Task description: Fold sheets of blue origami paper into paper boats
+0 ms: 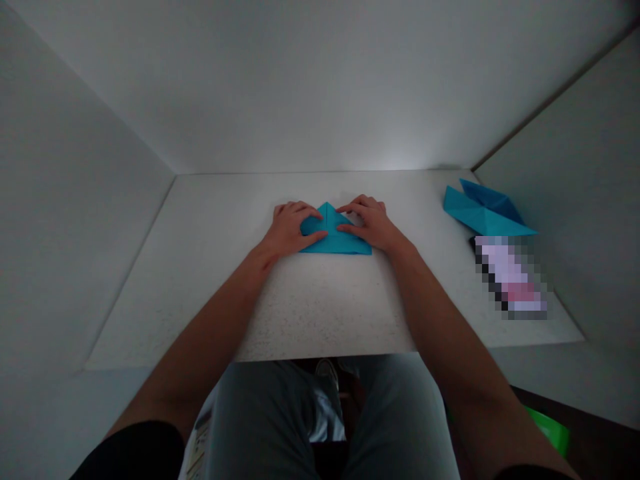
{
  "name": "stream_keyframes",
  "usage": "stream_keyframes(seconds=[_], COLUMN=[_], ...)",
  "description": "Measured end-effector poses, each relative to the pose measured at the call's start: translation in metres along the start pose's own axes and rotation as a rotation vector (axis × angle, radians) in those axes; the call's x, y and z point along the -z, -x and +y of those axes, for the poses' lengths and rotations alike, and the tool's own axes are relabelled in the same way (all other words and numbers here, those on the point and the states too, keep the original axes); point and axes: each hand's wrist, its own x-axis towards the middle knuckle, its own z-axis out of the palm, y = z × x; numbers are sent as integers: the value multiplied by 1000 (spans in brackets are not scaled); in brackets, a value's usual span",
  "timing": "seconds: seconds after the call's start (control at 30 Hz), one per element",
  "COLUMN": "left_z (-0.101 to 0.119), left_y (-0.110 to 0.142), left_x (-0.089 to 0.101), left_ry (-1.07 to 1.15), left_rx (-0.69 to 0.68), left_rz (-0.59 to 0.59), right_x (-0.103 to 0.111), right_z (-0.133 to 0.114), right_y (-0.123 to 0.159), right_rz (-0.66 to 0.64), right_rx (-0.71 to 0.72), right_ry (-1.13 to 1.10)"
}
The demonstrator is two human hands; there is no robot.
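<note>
Tabletop (190, 287): white, speckled towards its near edge, bounded by pale walls (320, 87) at the back and sides.
Folded blue paper (335, 241): flat near the middle of the tabletop, its peak pointing away from the person, its long edge nearest; a vertical line runs down from the peak.
Left hand (286, 230): palm down over the paper's left part, open, thumb extended inward and parted from the curved index finger.
Right hand (376, 225): palm down at the paper's right slope, likewise open, thumb and index finger apart, both pointing inward.
Forearms (220, 310): reaching forward and converging from the lower corners.
Second blue paper form (487, 220): well apart at far right, its flaps raised.
Pixelated object (515, 273): just below that form, details obscured.
</note>
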Motion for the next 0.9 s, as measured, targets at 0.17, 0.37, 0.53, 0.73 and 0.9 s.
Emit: stream_keyframes(seconds=[0.17, 0.37, 0.53, 0.73, 0.9], left_z=[6, 2, 1, 0, -4], left_y=[5, 4, 5, 4, 3], left_x=[5, 8, 10, 7, 4], left_ry=[48, 15, 29, 15, 97], left_rx=[-85, -112, -140, -142, -160], left_rz=[-138, -198, -198, -158, -104], right_x=[9, 18, 23, 21, 22], right_z=[-7, -17, -16, -14, -12], right_y=[1, 7, 8, 10, 8], right_rz=[-96, -260, -269, -253, -221], right_rx=[-2, 59, 60, 63, 101], right_ry=[4, -17, -25, -23, -101])
